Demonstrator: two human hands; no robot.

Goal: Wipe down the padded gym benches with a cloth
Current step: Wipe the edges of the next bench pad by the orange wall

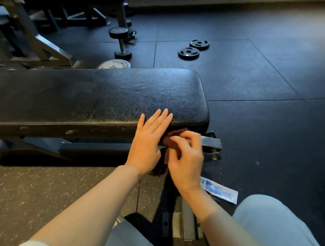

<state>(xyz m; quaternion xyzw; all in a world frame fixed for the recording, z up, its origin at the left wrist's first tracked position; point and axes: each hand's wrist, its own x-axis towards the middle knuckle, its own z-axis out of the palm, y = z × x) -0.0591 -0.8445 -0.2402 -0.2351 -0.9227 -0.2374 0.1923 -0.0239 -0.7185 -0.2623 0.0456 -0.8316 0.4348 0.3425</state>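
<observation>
The bench [99,97] runs across the middle of the frame, its rounded end right of centre. At its near edge, low centre, the left hand [146,144] lies flat with straight fingers [163,115] reaching up onto the padding, likely to steady the work. Just right of it the right hand [185,160] has curled fingers that pinch a dark reddish cloth [170,141] against the pad's side; the cloth is mostly hidden between the two hands, so the fold cannot be told. It seems the edge is being wiped, with the top still showing dull smears
</observation>
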